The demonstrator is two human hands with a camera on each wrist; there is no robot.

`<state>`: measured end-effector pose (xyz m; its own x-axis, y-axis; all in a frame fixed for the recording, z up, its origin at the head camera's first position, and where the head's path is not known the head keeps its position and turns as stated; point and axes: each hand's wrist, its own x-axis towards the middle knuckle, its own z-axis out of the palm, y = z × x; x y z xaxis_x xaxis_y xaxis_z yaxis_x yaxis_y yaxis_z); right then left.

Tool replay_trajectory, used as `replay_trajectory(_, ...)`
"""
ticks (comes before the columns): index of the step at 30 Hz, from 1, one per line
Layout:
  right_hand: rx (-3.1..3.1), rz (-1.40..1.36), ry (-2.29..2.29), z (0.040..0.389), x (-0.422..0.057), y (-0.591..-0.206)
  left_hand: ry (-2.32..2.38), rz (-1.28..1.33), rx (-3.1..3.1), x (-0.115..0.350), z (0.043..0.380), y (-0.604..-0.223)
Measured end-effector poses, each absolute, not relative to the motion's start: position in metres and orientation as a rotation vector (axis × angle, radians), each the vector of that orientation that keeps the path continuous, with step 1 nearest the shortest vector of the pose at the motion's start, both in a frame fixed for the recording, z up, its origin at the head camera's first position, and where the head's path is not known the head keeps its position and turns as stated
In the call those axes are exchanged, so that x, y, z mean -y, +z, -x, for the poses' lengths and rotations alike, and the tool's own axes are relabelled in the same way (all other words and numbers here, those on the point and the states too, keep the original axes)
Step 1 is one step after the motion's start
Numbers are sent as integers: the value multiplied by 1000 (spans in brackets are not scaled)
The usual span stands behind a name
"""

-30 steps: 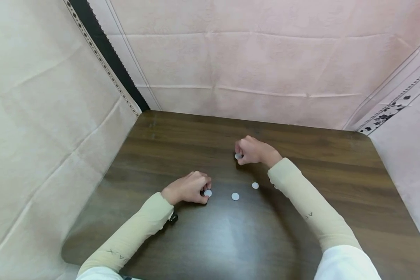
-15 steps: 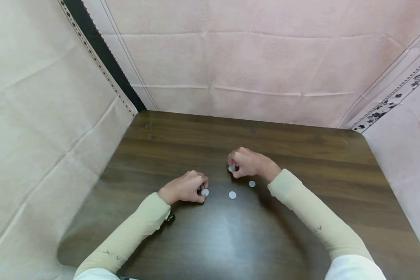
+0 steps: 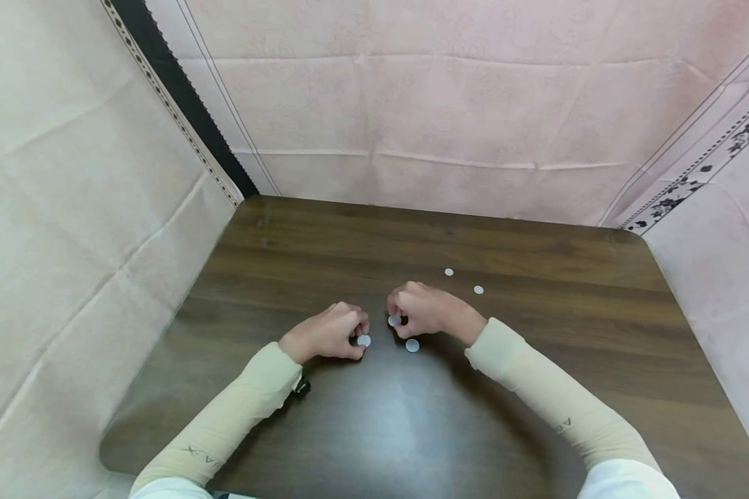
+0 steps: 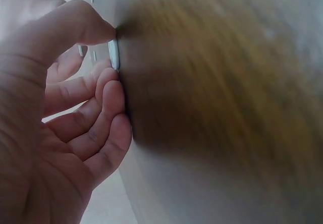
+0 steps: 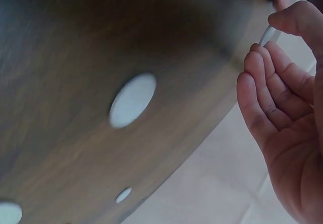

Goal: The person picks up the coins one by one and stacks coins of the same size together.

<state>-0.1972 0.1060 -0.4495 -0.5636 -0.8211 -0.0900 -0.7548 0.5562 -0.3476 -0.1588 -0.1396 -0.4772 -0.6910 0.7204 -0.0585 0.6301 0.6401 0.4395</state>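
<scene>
Thumb and fingers of my left hand (image 3: 327, 334) hold a small white disc (image 3: 364, 340) by its sides at the tabletop. In the left wrist view this disc (image 4: 114, 54) shows between the thumb tip and fingertips. Close by on the right, my right hand (image 3: 429, 310) pinches another white disc (image 3: 394, 320) between thumb and fingers. The right wrist view shows the held disc (image 5: 267, 35) tilted, near the table's surface. Just below the right hand lies a loose white disc (image 3: 412, 345).
Beyond the right hand, two more white discs, one farther left (image 3: 449, 272) and one farther right (image 3: 478, 290), lie on the brown wooden table (image 3: 324, 430). Pale cloth hangs (image 3: 449, 125) behind the table's far edge and along both sides.
My right hand has moved left and nearer with its disc, towards the left hand. Two discs behind it have come into sight; one loose disc is now covered. The left hand stays put.
</scene>
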Motion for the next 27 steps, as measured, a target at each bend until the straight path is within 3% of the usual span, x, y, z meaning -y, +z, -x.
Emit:
replay_trajectory(14,-2560,1454,-422,174,-78,-457,600,-1118,-2645,142,157,-476)
replay_trajectory(27,-2631,1414,-495,160,-66,-464,662,-1046,-2688,141,150,-478)
